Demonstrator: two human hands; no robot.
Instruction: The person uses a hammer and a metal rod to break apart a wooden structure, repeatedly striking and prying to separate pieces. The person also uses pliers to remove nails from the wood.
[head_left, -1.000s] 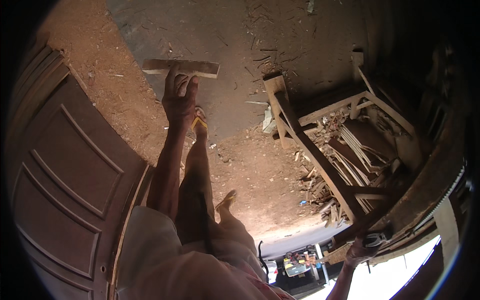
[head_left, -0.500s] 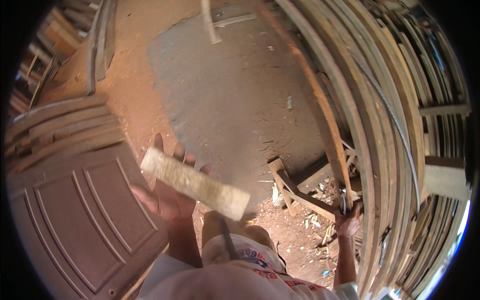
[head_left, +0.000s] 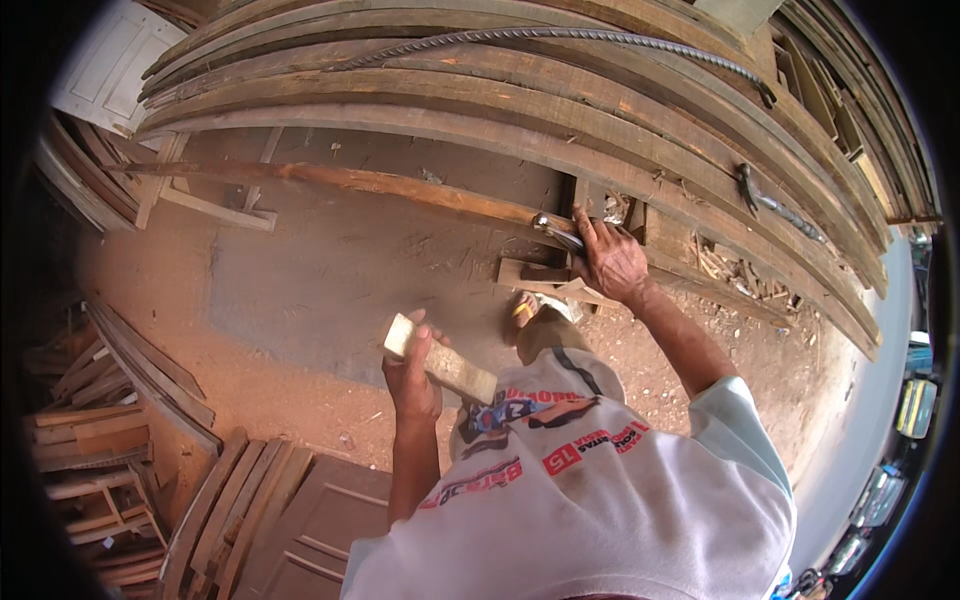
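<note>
A second before, my left hand (head_left: 412, 378) had held the pale wood block (head_left: 440, 358) out over the dirt floor; now I gripped it close by my chest, fingers wrapped around it. My right hand (head_left: 612, 262) had reached up, fingers closed on a metal tool (head_left: 556, 230) among the stacked planks (head_left: 420, 110), with offcuts (head_left: 535, 275) crowding beneath.
</note>
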